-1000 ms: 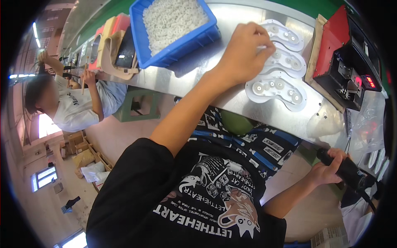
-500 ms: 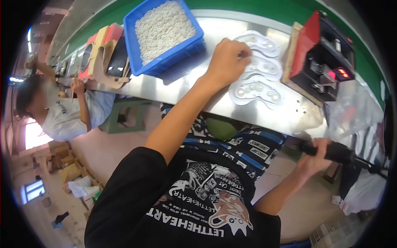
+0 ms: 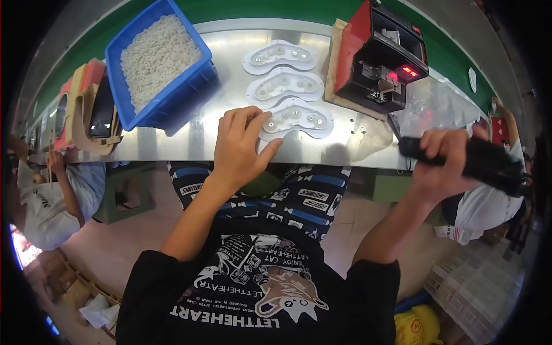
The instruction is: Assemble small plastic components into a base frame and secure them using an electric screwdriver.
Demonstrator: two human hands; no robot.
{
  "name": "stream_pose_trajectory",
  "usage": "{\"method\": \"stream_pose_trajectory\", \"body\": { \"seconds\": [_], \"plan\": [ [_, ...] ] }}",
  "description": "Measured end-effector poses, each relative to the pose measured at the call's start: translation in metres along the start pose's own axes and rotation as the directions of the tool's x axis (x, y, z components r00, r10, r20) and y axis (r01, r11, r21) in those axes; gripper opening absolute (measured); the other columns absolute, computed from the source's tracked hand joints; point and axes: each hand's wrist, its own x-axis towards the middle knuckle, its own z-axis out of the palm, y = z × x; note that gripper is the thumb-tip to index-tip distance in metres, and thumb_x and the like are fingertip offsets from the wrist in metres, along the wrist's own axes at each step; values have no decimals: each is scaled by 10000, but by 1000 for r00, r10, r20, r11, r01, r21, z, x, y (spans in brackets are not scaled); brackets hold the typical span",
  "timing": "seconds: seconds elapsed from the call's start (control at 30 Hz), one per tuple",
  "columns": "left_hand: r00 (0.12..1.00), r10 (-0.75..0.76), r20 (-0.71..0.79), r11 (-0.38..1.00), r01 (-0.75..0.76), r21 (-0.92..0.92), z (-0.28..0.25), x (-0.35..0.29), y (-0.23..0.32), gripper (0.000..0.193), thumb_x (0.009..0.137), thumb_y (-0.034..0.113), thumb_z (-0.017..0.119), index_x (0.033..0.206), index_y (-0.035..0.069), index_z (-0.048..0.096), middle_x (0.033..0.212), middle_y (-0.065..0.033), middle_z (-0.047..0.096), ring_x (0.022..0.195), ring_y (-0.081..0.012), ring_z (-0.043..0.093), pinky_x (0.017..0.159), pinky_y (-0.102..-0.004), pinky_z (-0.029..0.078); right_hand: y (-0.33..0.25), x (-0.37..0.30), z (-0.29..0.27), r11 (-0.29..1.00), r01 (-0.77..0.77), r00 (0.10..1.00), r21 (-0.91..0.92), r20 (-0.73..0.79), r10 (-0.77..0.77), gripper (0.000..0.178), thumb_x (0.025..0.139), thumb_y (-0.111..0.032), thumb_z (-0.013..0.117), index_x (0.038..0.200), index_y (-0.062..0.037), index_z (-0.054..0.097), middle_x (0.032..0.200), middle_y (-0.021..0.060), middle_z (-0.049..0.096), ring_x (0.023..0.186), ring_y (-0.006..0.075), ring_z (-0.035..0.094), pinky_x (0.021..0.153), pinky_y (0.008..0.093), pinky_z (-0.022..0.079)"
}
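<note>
The left hand (image 3: 244,141), thumb spread from fingers, has the nearest white, curved plastic shell (image 3: 300,126) at its two o'clock; this seems light, stiff, best held by its edge. The right hand (image 3: 448,161) grips a black cylindrical tool (image 3: 489,164), probably heavier.

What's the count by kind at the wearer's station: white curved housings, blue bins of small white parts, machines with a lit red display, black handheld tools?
White curved housings: 3
Blue bin of small white parts: 1
Machine with lit red display: 1
Black handheld tool: 1
Total: 6
</note>
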Motion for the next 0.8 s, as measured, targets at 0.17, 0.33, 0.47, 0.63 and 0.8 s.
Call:
{"method": "stream_pose_trajectory", "body": {
  "seconds": [0.17,0.33,0.47,0.63,0.8],
  "plan": [
    [999,3,33,994,-7,106,-2,5,10,468,763,205,801,1157,-15,679,1100,-135,615,1022,-321,564,880,-419,450,8,39,23,998,48,998,-37,-47,-49,321,900,44,589,1209,18,505,653,37,408,513,158,444,544,372,446],
    [999,25,27,995,-28,100,0,3,6,461,764,213,798,1149,-12,679,1090,-132,612,993,-313,570,852,-412,453,49,46,44,980,199,973,-4,-119,-198,324,864,97,628,1175,101,540,646,79,547,496,162,535,524,344,493],
    [997,74,-14,993,-72,98,1,0,1,453,768,224,794,1135,-14,673,1080,-132,613,978,-311,572,845,-412,455,52,17,42,990,-138,990,34,-31,139,350,887,76,600,1228,38,530,683,55,507,521,158,482,535,364,449],
    [994,102,-48,992,-98,77,0,-5,0,451,773,232,788,1127,-19,664,1078,-141,615,975,-314,573,844,-416,456,14,-50,28,986,-112,982,120,-137,128,407,888,41,540,1286,-36,504,649,27,408,500,142,419,501,340,417],
    [991,118,-68,992,-114,52,-3,-14,-2,433,784,223,777,1121,-20,656,1082,-143,622,988,-319,573,844,-420,456,8,-150,-18,935,-344,925,-88,-201,322,322,882,111,601,1180,22,515,722,55,519,521,134,496,531,324,471]
  ]
}}
